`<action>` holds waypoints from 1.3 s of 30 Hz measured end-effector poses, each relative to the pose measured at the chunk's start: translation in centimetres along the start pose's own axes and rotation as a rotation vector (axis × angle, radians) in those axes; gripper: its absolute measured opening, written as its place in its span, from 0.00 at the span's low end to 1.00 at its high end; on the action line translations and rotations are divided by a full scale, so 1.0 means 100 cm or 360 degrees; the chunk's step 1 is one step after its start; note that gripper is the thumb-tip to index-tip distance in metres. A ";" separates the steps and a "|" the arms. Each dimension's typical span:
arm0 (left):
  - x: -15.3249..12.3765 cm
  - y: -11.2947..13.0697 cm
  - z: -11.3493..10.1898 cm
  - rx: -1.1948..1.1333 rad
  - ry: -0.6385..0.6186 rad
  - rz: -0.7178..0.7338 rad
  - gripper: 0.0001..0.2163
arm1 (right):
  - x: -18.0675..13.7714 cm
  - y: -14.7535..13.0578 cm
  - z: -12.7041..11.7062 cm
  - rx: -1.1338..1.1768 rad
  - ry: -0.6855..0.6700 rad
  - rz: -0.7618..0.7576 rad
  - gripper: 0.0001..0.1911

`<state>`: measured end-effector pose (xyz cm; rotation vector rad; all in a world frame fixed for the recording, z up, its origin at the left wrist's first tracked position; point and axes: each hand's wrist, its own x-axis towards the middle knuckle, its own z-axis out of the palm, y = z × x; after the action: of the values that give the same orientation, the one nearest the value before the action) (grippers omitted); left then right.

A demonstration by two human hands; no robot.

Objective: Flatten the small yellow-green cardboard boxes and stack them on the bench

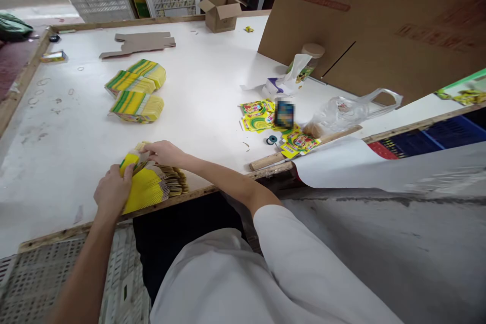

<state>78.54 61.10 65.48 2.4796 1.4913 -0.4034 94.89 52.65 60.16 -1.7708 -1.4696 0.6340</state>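
At the table's near edge lies a fanned row of flat yellow cartons [146, 190]. Just above its far end, my left hand [113, 186] grips a yellow-and-green carton [130, 160], with the thumb on its near side. My right hand [165, 153] is closed at the far end of that carton, thumb and fingers pinched together near its pale flaps. Exactly which flap the right fingers hold is hidden. Farther up the table stand several bundles of yellow-green cartons [138, 105], beyond both hands.
Flattened cardboard [138, 43] and a small open box [222, 14] lie toward the back. To the right are printed yellow packs [256, 115], a tissue box [279, 86], a lidded jar [309, 63], a clear plastic bag [343, 114] and a large cardboard sheet [364, 25]. A wooden rim [61, 235] borders the table.
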 end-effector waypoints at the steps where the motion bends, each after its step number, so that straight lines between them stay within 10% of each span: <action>1: 0.001 -0.001 0.001 -0.0004 0.0015 0.0008 0.30 | 0.000 0.000 0.002 -0.0024 0.0013 -0.0003 0.13; 14: -0.001 0.000 0.003 -0.0015 0.0059 0.0017 0.29 | -0.003 -0.003 0.001 -0.0695 -0.0096 -0.0212 0.22; 39: -0.010 0.002 0.008 -0.0012 0.0117 0.0056 0.24 | -0.021 0.020 0.010 -0.0045 0.0247 -0.0026 0.26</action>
<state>78.20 59.91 65.11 2.5364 1.4709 -0.3032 94.84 50.73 57.83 -1.7857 -1.3920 0.4584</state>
